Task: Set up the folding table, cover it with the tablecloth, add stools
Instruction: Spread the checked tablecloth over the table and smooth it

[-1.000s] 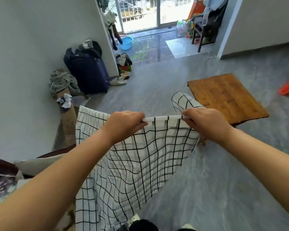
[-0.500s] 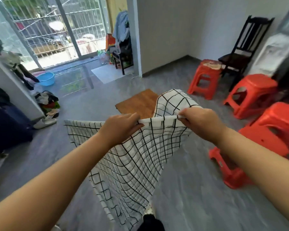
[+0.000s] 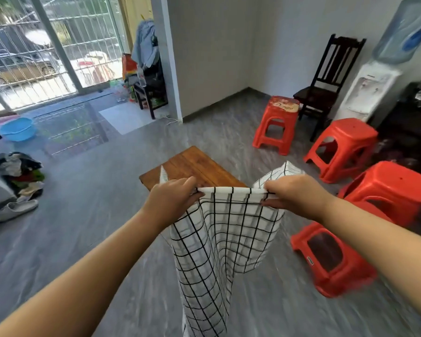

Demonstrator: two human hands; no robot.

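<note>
Compared with before, the tablecloth (image 3: 219, 239) hangs narrower, its top edge pinched by the left hand (image 3: 173, 200) and the right hand (image 3: 297, 198), just before the near edge of the table (image 3: 192, 166). Red stools (image 3: 345, 144) stand beyond, at right. Bunched so, it may land folded and crooked, I think.

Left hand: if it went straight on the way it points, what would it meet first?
Likely the wooden tabletop just beyond the left hand, which grips the tablecloth edge. Depth is unclear; the hand may pass above it.
</note>
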